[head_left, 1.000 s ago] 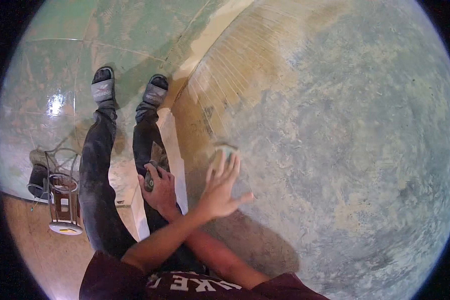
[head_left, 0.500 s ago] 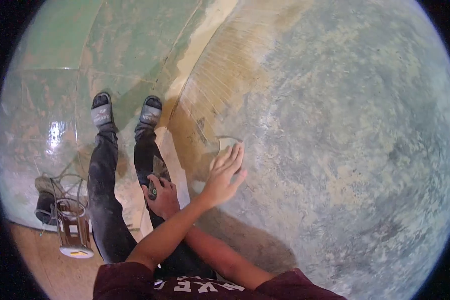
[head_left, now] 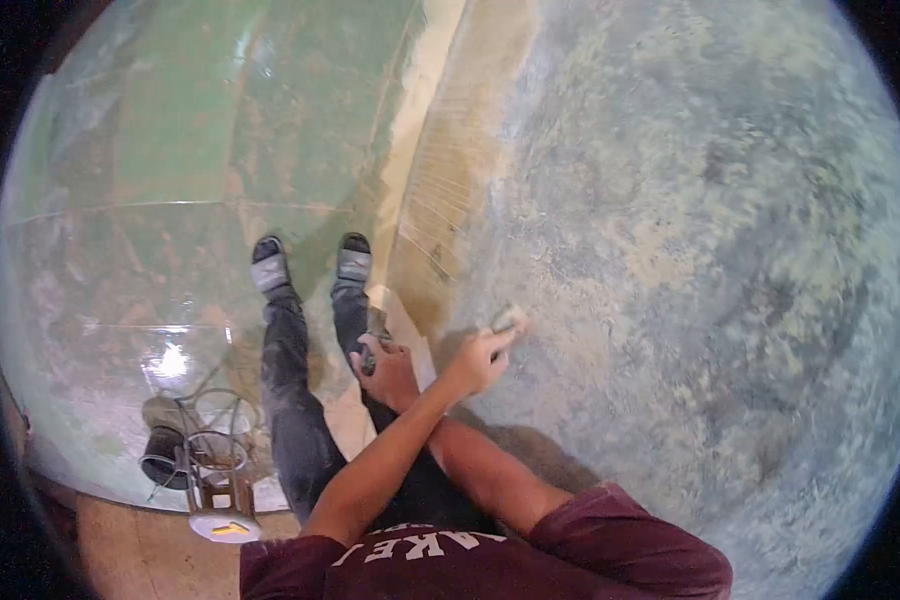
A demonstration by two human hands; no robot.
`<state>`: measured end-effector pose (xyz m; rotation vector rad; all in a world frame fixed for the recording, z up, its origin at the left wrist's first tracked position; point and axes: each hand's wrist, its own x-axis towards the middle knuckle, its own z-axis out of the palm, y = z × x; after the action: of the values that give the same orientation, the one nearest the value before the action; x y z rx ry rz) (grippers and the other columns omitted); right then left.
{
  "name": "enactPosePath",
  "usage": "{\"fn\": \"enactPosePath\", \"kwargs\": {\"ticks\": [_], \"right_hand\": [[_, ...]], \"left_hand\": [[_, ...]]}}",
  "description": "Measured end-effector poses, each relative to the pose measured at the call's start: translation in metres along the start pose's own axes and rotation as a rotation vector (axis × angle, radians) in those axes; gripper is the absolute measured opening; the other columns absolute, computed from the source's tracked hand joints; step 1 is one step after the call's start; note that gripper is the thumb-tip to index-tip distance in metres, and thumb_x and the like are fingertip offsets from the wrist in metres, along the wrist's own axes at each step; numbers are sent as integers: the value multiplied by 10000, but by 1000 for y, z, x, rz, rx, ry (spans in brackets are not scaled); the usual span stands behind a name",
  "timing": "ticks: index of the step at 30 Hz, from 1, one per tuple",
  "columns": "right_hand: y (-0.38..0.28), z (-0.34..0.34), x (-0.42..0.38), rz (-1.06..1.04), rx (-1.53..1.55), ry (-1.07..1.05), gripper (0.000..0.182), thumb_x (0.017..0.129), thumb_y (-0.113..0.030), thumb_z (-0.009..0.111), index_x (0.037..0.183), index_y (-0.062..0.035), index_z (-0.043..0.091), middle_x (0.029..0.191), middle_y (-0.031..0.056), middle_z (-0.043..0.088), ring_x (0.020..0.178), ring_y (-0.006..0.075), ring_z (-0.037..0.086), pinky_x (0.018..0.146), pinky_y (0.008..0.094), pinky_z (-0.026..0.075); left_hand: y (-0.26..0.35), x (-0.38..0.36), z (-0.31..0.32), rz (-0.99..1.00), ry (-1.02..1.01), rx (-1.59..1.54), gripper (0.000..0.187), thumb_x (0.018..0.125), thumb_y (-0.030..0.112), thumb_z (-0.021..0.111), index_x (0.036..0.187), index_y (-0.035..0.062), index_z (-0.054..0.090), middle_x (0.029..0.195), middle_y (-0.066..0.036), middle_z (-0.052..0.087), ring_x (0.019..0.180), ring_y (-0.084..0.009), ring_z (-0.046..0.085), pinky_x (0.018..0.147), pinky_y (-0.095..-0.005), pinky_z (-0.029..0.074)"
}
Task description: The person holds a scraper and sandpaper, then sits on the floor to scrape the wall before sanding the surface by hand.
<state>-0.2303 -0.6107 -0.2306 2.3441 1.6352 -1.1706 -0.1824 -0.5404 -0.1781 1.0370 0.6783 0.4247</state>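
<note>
My left hand [head_left: 480, 362] reaches across over my right forearm, its fingers closed on a pale flat piece [head_left: 511, 320]. That piece is close over the mottled grey-green surface [head_left: 690, 300], beside a pale patch. My right hand [head_left: 388, 372], under the crossed left arm, is wrapped round the dark handle of a putty knife [head_left: 377, 325]. The tool's short greyish blade points up along my right shin. A brown, streaked band [head_left: 440, 190] edges the mottled surface, just beyond my hands.
My feet in grey slides [head_left: 270, 262] stand on green, smeared flooring [head_left: 170, 260]. At lower left are a small stool with a pale round top [head_left: 224, 527] and a dark bucket [head_left: 164, 458]. A pale strip [head_left: 402, 320] lies beside my right leg.
My left hand, laid flat over the pale piece before, now grips it with bent fingers, slightly right and lower in view. My right hand keeps its hold. The whole view has shifted.
</note>
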Motion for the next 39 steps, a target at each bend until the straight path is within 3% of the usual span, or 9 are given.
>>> {"fn": "enactPosePath", "kwargs": {"ticks": [3,4,6,8,13,18,21,27,39], "right_hand": [[1,-13,9,136,50,-42,417,906,-364,656,1248,-127,612,1055,193,694,1052,343,645,902,448,461],[81,89,2,314,64,-92,424,906,-361,657,1259,-132,609,1056,189,694,1045,344,649,887,445,472],[51,18,-16,104,607,-133,420,892,-348,675,1263,-162,608,1049,190,698,988,384,662,864,464,495],[-6,-63,-22,19,-39,-85,422,892,-343,673,1276,-184,604,1041,213,696,941,428,663,866,511,501],[-29,-139,-63,148,-5,-67,407,888,-366,673,1261,-213,613,1059,225,697,966,436,666,860,514,525],[-22,-204,-73,59,14,-164,339,895,-364,666,1147,-138,673,1011,179,727,915,317,705,826,430,540],[-83,-281,-90,42,286,-136,350,936,-344,653,1095,-32,667,901,124,736,788,187,705,758,360,542],[-152,-295,-80,-51,898,241,389,919,-395,652,1043,-28,687,996,174,740,834,246,734,770,391,552],[-134,-149,-118,276,113,-37,388,851,-413,680,984,-52,727,983,227,724,908,311,702,802,433,535]], "left_hand": [[56,-53,-26,-27,68,-50,481,844,73,643,1325,88,631,1124,-227,678,990,-361,668,899,-372,510],[73,-74,-45,-39,127,-4,466,847,82,653,1312,70,635,1142,-215,684,1016,-329,673,913,-367,508],[108,-125,-90,-158,303,-34,432,874,103,650,1295,9,622,1156,-170,706,1053,-263,679,930,-348,508],[129,-186,-133,-262,507,20,420,904,102,629,1296,-45,596,1151,-137,719,1068,-227,676,933,-340,511],[141,-352,-210,-637,951,235,426,891,122,637,1262,-82,591,1141,-173,705,1022,-293,680,900,-373,522],[190,-460,-247,-652,902,472,311,937,61,588,1219,-64,627,1084,-147,728,978,-213,698,899,-353,536],[288,-474,-268,-312,912,569,267,952,59,600,1185,-66,637,1023,-140,725,969,-199,686,878,-350,533],[356,-471,-337,85,1205,343,288,963,67,617,1225,-50,590,1116,-98,658,1021,-189,630,886,-335,498],[419,-406,-328,205,980,-116,317,958,65,634,1247,-30,545,1156,-93,620,1078,-168,587,927,-305,475]]}}
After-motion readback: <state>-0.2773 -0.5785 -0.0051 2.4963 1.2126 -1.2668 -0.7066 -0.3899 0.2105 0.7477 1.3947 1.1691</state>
